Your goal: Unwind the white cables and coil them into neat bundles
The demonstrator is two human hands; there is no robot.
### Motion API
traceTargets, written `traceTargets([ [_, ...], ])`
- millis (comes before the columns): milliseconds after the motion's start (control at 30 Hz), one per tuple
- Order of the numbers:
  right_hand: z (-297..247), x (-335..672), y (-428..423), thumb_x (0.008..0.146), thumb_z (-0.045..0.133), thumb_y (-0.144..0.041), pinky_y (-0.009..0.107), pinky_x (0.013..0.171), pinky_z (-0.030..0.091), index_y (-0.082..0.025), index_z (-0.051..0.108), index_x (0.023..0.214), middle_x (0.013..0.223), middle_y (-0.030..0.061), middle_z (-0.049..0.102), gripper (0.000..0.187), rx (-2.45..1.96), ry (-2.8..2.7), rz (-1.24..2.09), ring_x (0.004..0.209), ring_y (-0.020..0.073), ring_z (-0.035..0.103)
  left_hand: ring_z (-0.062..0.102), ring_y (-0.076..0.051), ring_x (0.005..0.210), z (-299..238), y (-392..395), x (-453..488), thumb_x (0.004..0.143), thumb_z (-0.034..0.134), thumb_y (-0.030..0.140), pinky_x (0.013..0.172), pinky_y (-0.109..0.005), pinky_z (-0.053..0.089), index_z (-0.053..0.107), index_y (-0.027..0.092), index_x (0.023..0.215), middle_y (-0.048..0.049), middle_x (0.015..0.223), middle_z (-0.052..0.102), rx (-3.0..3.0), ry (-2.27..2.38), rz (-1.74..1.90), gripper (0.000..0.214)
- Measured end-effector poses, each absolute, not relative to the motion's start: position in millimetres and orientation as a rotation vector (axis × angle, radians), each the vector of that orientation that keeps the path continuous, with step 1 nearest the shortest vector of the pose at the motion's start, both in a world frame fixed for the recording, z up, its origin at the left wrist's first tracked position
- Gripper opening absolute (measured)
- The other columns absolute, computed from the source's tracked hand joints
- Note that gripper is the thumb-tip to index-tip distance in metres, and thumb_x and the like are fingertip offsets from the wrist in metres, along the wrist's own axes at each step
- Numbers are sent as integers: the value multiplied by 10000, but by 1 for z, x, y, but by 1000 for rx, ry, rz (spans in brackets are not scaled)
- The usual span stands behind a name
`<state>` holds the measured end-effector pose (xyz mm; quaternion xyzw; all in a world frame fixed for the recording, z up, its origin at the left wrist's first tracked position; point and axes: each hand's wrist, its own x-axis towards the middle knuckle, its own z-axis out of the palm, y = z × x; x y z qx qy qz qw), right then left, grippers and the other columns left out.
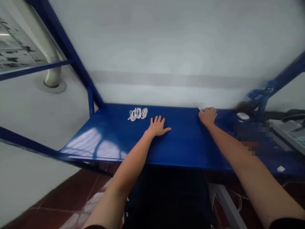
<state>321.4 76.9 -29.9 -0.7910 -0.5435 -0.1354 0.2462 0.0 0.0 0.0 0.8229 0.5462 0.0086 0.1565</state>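
Observation:
My left hand (157, 126) lies flat on the blue metal tabletop (186, 146), palm down with its fingers spread, touching nothing else. A bundle of coiled white cable (138, 114) lies just beyond and to the left of it, apart from the fingers. My right hand (207, 115) rests near the table's far edge with its fingers curled. A small white item (201, 109) pokes out from the fingertips, too small to name. To the right of that hand sits a white computer mouse (243, 116).
A blue steel frame (90, 101) rises at the table's left and right ends, against a white wall (166, 47). A pixelated patch (252, 133) hides part of the right side. Papers or a device (288, 133) lie at far right, above a red tiled floor (64, 197).

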Motion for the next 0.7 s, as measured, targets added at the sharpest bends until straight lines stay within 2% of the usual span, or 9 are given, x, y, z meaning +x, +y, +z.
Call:
traceTargets([
  [133, -33, 306, 58, 829, 526, -334, 495, 955, 342, -80, 618, 1027, 1189, 233, 534, 335, -1951, -1642, -441, 1143, 354, 431, 33, -358, 1490, 2, 0, 0, 870, 327, 707, 1172, -569, 57, 241, 151, 1534, -159, 1619, 100, 2340, 1553, 42, 871],
  [300, -39, 285, 22, 858, 505, -343, 507, 988, 348, -126, 633, 980, 1205, 213, 524, 280, -1706, -1828, -462, 1176, 348, 433, 150, -335, 1480, 6, 9, -12, 920, 364, 584, 1185, -492, 131, 390, 109, 1454, -189, 1590, 224, 2320, 1772, 285, 715],
  [400, -39, 280, 11, 856, 499, -324, 499, 964, 377, -129, 643, 944, 1189, 213, 520, 258, -1693, -1885, -396, 1154, 348, 447, 155, -358, 1474, 5, 16, -25, 933, 375, 513, 1182, -534, 70, 462, 88, 1391, -213, 1566, 270, 2258, 2087, 404, 630],
  [533, -37, 280, 12, 847, 503, -299, 492, 935, 404, -132, 652, 926, 1165, 208, 527, 238, -1718, -1888, -341, 1132, 348, 457, 168, -396, 1460, 2, 22, -37, 899, 427, 534, 1155, -602, 67, 489, 63, 1358, -254, 1533, 313, 2120, 2237, 253, 661],
  [700, -38, 281, 14, 846, 501, -294, 492, 914, 418, -134, 661, 909, 1144, 206, 541, 235, -1711, -1874, -351, 1107, 346, 468, 400, -350, 1355, 2, 22, -38, 912, 397, 522, 1150, -616, 23, 558, 101, 1289, -233, 1463, 435, 2165, 2165, 247, 587],
])
